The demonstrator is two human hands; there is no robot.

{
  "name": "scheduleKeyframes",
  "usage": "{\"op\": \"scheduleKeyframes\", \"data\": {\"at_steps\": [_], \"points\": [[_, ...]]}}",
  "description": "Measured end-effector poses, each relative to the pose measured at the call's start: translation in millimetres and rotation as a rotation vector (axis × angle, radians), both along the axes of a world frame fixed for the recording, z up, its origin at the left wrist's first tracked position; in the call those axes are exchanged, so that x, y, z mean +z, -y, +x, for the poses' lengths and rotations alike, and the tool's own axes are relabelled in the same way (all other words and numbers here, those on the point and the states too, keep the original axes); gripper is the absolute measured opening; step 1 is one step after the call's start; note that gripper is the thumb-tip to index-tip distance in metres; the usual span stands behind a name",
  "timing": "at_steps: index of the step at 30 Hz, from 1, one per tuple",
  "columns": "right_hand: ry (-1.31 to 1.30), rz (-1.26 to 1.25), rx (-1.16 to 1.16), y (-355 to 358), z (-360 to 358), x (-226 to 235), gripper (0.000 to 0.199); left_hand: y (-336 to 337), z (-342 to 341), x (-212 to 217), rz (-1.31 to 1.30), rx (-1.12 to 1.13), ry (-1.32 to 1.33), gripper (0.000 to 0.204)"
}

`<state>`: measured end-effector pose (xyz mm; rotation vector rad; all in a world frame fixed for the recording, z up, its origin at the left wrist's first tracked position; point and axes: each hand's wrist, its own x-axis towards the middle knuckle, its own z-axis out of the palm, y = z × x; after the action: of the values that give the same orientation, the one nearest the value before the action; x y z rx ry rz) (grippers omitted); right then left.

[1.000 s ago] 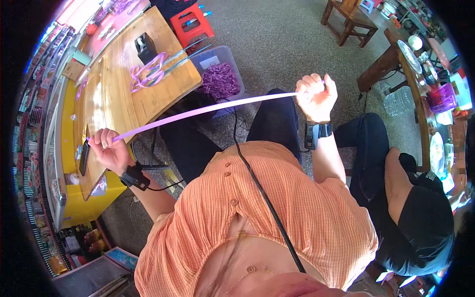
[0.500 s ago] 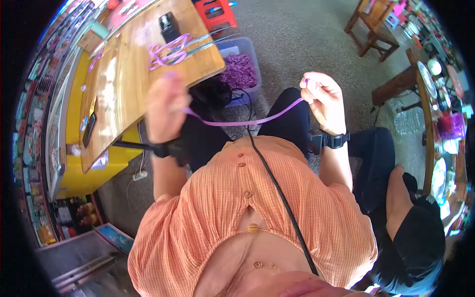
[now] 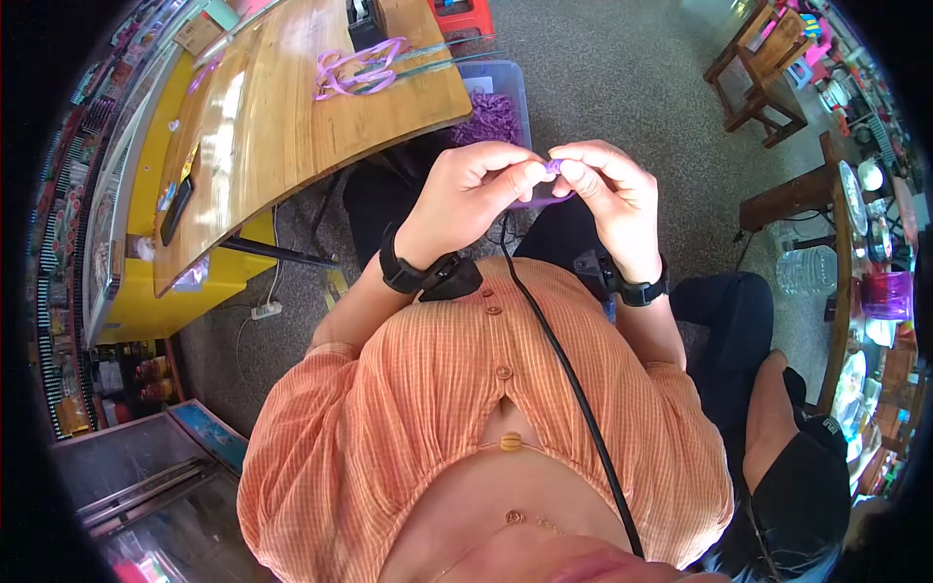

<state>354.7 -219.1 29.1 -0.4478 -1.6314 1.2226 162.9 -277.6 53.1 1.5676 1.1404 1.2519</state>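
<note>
A purple ribbon [image 3: 554,167] is bunched between my two hands above my lap. My left hand [image 3: 481,185] pinches it from the left with thumb and forefinger. My right hand [image 3: 610,185] grips it from the other side, fingertips almost touching the left ones. Part of the ribbon loops down below my fingers; its exact fold is covered by them. Beyond my hands stands a clear plastic bin [image 3: 526,107] holding purple ribbon pieces [image 3: 491,119].
On the wooden table [image 3: 282,146] at left lie loose purple ribbon [image 3: 330,78], a black tape dispenser [image 3: 365,29] and a phone [image 3: 177,211]. A wooden chair [image 3: 763,73] is at far right. Another person's leg [image 3: 724,316] is close on my right. A black cable [image 3: 559,360] crosses my front.
My hands were apart with the ribbon stretched between them. Both have come together, the left moving right, and the ribbon is now gathered at their fingertips. The view has shifted slightly.
</note>
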Motion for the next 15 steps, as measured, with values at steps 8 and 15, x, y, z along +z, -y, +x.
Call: {"op": "scheduleKeyframes", "data": {"at_steps": [8, 15], "points": [[0.01, 0.04, -0.055, 3.9, 0.7, -3.8, 0.016, -1.5, 7.2, -5.3, 0.083, 0.103, -0.05, 0.017], [0.187, 0.353, -0.26, 8.0, 4.1, -5.1, 0.013, 1.6, 11.9, 0.0, 0.204, 0.188, -0.224, 0.012]]}}
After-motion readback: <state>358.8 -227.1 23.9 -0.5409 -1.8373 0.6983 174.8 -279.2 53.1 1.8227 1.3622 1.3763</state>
